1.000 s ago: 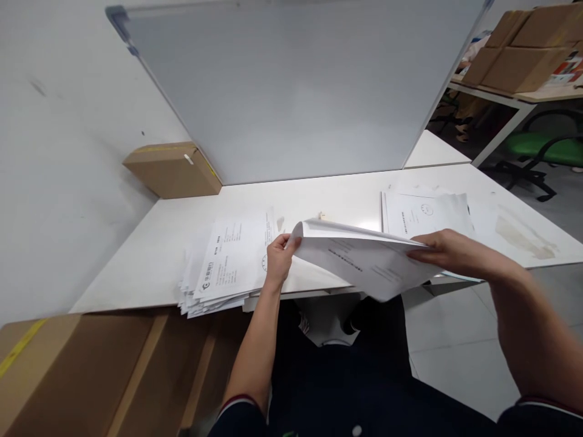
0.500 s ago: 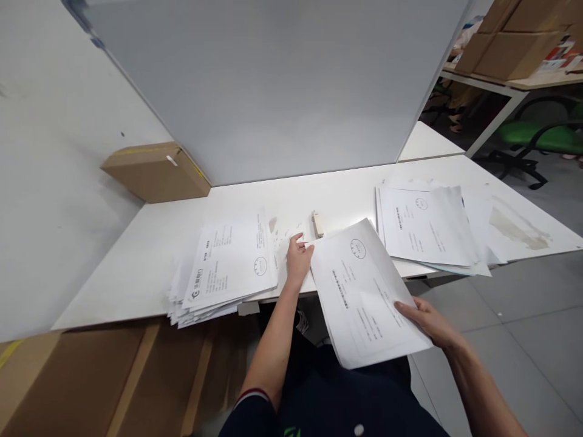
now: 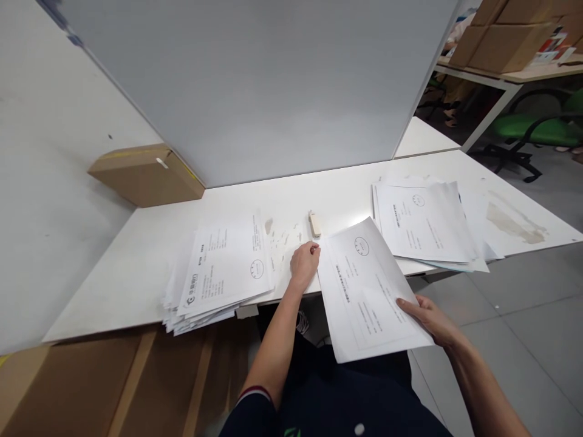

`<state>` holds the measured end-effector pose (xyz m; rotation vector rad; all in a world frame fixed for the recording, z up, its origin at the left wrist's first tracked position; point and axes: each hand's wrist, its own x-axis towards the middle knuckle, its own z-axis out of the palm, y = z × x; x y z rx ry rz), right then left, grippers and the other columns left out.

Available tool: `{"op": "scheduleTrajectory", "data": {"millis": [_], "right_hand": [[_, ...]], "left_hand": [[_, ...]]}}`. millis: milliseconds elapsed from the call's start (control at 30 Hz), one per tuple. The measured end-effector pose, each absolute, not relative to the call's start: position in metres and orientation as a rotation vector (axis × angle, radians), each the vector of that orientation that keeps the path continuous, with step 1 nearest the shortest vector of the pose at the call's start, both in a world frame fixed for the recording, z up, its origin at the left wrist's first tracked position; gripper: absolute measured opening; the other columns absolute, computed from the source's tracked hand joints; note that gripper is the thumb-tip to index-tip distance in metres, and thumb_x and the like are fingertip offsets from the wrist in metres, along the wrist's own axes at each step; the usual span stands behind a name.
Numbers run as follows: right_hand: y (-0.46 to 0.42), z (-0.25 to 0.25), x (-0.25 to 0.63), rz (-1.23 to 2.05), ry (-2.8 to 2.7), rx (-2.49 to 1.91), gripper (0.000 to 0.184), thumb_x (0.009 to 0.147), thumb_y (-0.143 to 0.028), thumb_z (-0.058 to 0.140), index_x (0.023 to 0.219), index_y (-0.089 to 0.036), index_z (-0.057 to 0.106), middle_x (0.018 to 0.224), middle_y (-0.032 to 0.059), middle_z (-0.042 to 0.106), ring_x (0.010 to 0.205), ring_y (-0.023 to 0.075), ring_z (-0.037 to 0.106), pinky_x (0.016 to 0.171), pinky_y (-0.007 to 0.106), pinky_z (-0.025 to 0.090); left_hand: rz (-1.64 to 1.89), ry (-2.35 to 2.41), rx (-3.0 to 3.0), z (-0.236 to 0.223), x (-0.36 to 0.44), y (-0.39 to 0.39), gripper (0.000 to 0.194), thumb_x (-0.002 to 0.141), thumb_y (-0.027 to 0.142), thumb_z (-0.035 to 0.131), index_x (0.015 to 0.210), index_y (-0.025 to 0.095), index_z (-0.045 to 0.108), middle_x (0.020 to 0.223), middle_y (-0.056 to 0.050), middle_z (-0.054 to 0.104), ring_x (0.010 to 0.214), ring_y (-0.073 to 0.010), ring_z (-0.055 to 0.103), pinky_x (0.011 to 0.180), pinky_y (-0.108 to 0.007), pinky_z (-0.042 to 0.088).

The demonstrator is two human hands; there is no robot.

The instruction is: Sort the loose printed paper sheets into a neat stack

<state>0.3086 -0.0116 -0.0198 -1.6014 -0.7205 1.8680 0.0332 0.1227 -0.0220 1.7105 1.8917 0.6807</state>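
Observation:
My right hand (image 3: pixel 430 318) grips the lower right edge of a printed paper sheet stack (image 3: pixel 364 297), thumb on top and fingers underneath. The top sheet carries a round stamp near its far end. My left hand (image 3: pixel 305 264) is curled closed at the left edge of these sheets; whatever its fingers may hold is hidden. Just beyond it lies a small beige stapler-like object (image 3: pixel 314 224). To the left is a thick, uneven pile of printed papers (image 3: pixel 223 267), the top one stamped. A second pile of stamped papers (image 3: pixel 423 224) lies on the right.
The white table (image 3: pixel 337 185) has stains. A whiteboard (image 3: pixel 273 91) stands along its back, with a cardboard box (image 3: pixel 150 176) at the left corner. Large cartons (image 3: pixel 82 382) sit below left. A green chair (image 3: pixel 532 127) and another desk with boxes (image 3: pixel 510 48) are at right.
The sheets, earlier bent and held up between both hands, came down flat and tilted toward my body. My left hand left their corner and curled closed. The view shifted slightly to the right.

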Motion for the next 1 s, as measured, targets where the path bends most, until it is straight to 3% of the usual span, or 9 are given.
{"op": "scheduleTrajectory", "data": {"millis": [233,500,800,1000], "right_hand": [[-0.006,-0.017,0.307,1.853,-0.675,-1.604,0.039,0.072,-0.039,0.065,0.098,-0.011,0.061,0.074,0.0095,0.070,0.062,0.0190,0.064,0.052,0.025,0.050],[0.001,-0.025,0.313,1.807,-0.709,-1.625,0.037,0.069,-0.040,0.067,0.094,-0.012,0.062,0.073,0.0080,0.069,0.062,0.0186,0.064,0.052,0.024,0.049],[0.000,-0.015,0.310,1.758,-0.828,-1.645,0.033,0.070,-0.043,0.064,0.083,-0.012,0.063,0.074,0.0085,0.069,0.062,0.0199,0.064,0.052,0.026,0.048],[0.012,0.007,0.341,1.525,-0.886,-1.814,0.035,0.069,-0.046,0.064,0.083,-0.014,0.063,0.073,0.0087,0.069,0.058,0.0192,0.062,0.048,0.026,0.047]], "left_hand": [[0.696,1.840,1.708,-0.025,0.030,0.126,0.023,0.081,0.032,0.046,0.099,0.028,0.060,0.087,0.000,0.066,0.081,-0.0165,0.058,0.070,-0.027,0.041],[0.721,1.820,1.801,-0.020,0.028,0.123,0.053,0.083,0.026,0.042,0.134,0.033,0.029,0.084,-0.001,0.058,0.073,-0.0154,0.054,0.069,-0.027,0.041],[0.613,1.882,1.977,-0.022,0.033,0.123,0.044,0.086,0.024,0.031,0.128,0.030,0.042,0.091,-0.007,0.050,0.059,-0.0139,0.050,0.057,-0.026,0.040],[0.837,1.832,2.079,-0.035,0.027,0.110,0.046,0.087,0.021,0.032,0.132,0.024,0.036,0.093,-0.007,0.054,0.078,-0.0169,0.055,0.067,-0.027,0.043]]}}
